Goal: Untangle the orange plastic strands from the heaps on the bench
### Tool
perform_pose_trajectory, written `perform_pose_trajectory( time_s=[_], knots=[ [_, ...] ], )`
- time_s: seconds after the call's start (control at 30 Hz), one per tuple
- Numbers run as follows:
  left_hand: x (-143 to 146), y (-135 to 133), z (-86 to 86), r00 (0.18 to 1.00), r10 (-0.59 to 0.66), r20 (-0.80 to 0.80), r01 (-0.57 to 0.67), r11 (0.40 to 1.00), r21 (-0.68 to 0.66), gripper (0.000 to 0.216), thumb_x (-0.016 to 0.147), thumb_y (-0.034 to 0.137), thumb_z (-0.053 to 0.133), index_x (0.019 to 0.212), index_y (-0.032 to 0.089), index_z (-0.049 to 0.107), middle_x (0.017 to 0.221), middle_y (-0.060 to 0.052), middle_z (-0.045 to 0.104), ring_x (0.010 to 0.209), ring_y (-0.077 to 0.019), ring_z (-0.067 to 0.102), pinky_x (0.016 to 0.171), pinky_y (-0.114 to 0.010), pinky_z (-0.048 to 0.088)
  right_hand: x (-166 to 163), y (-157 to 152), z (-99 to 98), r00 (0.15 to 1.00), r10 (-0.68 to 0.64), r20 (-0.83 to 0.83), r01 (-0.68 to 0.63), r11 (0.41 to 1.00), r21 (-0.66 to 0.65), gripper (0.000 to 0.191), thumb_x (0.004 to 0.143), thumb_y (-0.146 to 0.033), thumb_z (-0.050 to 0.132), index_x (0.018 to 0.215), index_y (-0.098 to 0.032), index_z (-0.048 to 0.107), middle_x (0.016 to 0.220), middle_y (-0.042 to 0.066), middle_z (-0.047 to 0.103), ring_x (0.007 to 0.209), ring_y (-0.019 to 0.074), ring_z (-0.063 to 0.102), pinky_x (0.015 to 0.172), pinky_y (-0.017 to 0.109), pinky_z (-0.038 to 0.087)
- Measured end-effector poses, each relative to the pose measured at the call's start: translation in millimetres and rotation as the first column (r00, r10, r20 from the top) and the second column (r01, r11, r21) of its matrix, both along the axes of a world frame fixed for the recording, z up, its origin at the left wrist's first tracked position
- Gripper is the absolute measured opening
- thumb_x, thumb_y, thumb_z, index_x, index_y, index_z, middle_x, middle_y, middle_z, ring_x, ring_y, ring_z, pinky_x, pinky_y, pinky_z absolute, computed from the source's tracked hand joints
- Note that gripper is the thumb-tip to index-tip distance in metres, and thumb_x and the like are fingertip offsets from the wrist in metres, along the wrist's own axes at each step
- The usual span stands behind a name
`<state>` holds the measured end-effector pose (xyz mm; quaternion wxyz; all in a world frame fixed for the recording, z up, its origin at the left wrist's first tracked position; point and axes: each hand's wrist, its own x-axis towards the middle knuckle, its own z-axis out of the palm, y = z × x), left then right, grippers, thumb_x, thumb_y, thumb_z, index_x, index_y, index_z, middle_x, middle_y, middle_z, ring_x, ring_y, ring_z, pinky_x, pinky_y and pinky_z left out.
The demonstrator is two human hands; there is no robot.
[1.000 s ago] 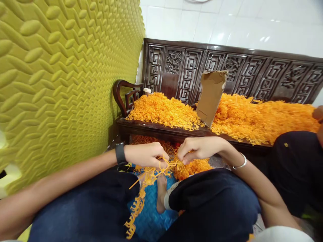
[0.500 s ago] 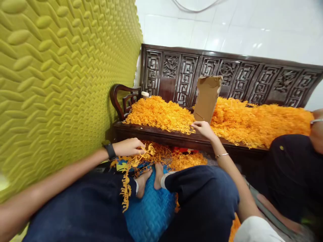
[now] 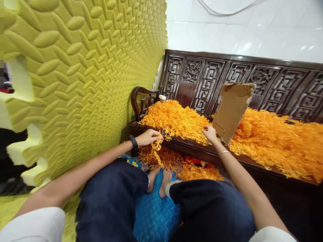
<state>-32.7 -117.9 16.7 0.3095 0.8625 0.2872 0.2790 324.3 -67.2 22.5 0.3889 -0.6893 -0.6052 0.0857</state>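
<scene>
My left hand (image 3: 149,137), with a black band on its wrist, is closed on a strand of knobbly orange stringy pieces (image 3: 156,155). The strand dangles below the fingers, in front of the bench's edge. At the right end of a heap of similar orange pieces (image 3: 174,116), my right hand (image 3: 210,133) has its fingertips pinched together. Anything between those fingertips is too small to make out. A bent brown cardboard piece (image 3: 230,109) stands upright just right of this hand, dividing the heap from a larger orange heap (image 3: 282,144).
Both heaps lie on a dark carved wooden bench (image 3: 186,144). More orange strands (image 3: 199,172) are on the floor under it, near my feet and a blue mat (image 3: 156,215). A yellow foam panel (image 3: 101,84) rises at left. A lidded cup (image 3: 162,97) stands by the armrest.
My left hand has risen from below the bench edge to the front of the left heap, carrying the strand. My right hand stays near the heap's right end. The view has shifted left.
</scene>
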Motion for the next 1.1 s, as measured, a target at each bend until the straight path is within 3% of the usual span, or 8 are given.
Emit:
perform_pose_trajectory(
  time_s=[0.1, 0.2, 0.37, 0.6, 0.7, 0.77, 0.93, 1.1],
  knots=[
    [6.2, -1.5, -2.0, 0.999, -0.021, 0.03, 0.023, 0.998, -0.057, 0.032, 0.084, 0.031, 0.047, 0.09, 0.006, 0.065, 0.09, -0.014, 0.07, 0.083, -0.0185, 0.062, 0.076, -0.029, 0.046, -52.7, -1.4, 4.4, 0.959, 0.262, -0.107, -0.261, 0.965, 0.021, 0.039, 0.088, -0.039, 0.044, 0.1, -0.006, 0.061, 0.099, 0.017, 0.065, 0.09, 0.0195, 0.061, 0.078, 0.031, 0.048],
    [7.7, -4.6, 0.8, 0.998, -0.049, 0.032, 0.051, 0.994, -0.097, 0.027, 0.082, 0.028, 0.05, 0.091, 0.006, 0.065, 0.087, -0.012, 0.07, 0.082, -0.0179, 0.062, 0.078, -0.031, 0.046, -102.8, -17.9, 6.5, 0.851, 0.498, -0.168, -0.501, 0.865, 0.024, 0.049, 0.091, -0.045, 0.03, 0.102, -0.01, 0.063, 0.096, 0.013, 0.067, 0.084, 0.0164, 0.063, 0.074, 0.028, 0.049],
    [5.8, 0.1, -0.6, 0.996, -0.059, 0.074, 0.069, 0.987, -0.142, 0.025, 0.08, 0.024, 0.051, 0.096, 0.008, 0.061, 0.087, -0.01, 0.068, 0.079, -0.0153, 0.06, 0.077, -0.029, 0.045, -135.9, -55.9, 7.6, 0.631, 0.772, -0.074, -0.772, 0.634, 0.039, 0.03, 0.076, -0.037, 0.063, 0.095, -0.015, 0.065, 0.094, 0.007, 0.068, 0.082, 0.0164, 0.061, 0.075, 0.029, 0.047],
    [12.6, 9.1, 0.0, 0.996, -0.043, 0.079, 0.053, 0.99, -0.132, 0.018, 0.073, 0.028, 0.06, 0.077, 0.011, 0.058, 0.061, 0.004, 0.049, 0.056, -0.0083, 0.042, 0.055, -0.021, 0.035, -146.8, -74.0, 2.7, 0.687, 0.706, 0.172, -0.725, 0.655, 0.213, 0.008, 0.079, -0.023, 0.06, 0.076, -0.017, 0.059, 0.078, 0.004, 0.061, 0.074, 0.0148, 0.055, 0.068, 0.028, 0.043],
    [23.1, 11.1, 4.6, 0.998, -0.016, 0.061, 0.019, 0.998, -0.055, 0.034, 0.064, 0.037, 0.071, 0.083, 0.012, 0.059, 0.057, 0.008, 0.04, 0.053, -0.0069, 0.031, 0.051, -0.02, 0.026, -145.2, -77.6, 3.8, 0.741, 0.637, 0.212, -0.669, 0.68, 0.299, 0.01, 0.081, -0.023, 0.059, 0.073, -0.017, 0.058, 0.077, 0.004, 0.058, 0.074, 0.015, 0.054, 0.07, 0.029, 0.042],
    [30.8, 10.1, 3.2, 0.996, -0.022, 0.092, 0.028, 0.997, -0.072, 0.036, 0.068, 0.041, 0.068, 0.089, 0.013, 0.061, 0.06, 0.007, 0.041, 0.054, -0.0071, 0.03, 0.051, -0.02, 0.025, -140.3, -79.9, 4.4, 0.749, 0.628, 0.213, -0.661, 0.685, 0.306, 0.013, 0.08, -0.025, 0.059, 0.07, -0.018, 0.056, 0.074, 0.004, 0.057, 0.073, 0.0151, 0.053, 0.068, 0.029, 0.042],
    [39.5, -2.0, -11.5, 0.994, -0.106, 0.033, 0.109, 0.991, -0.081, 0.036, 0.081, 0.042, 0.052, 0.066, 0.011, 0.061, 0.056, 0.005, 0.037, 0.056, -0.0077, 0.031, 0.051, -0.02, 0.024, -124.4, -81.7, -1.3, 0.695, 0.716, -0.071, -0.701, 0.696, 0.157, 0.02, 0.074, -0.03, 0.067, 0.064, -0.016, 0.057, 0.067, 0.001, 0.058, 0.064, 0.0123, 0.053, 0.061, 0.026, 0.042],
    [35.7, -13.2, -20.9, 0.978, -0.19, -0.088, 0.186, 0.981, -0.056, 0.04, 0.087, 0.037, 0.043, 0.055, 0.013, 0.045, 0.052, 0.006, 0.028, 0.05, -0.0064, 0.027, 0.048, -0.02, 0.021, -115.5, -83.5, -9.5, 0.56, 0.795, -0.231, -0.808, 0.586, 0.059, 0.02, 0.07, -0.029, 0.071, 0.06, -0.015, 0.061, 0.065, 0.0, 0.058, 0.062, 0.0104, 0.053, 0.059, 0.024, 0.041]
  ],
)
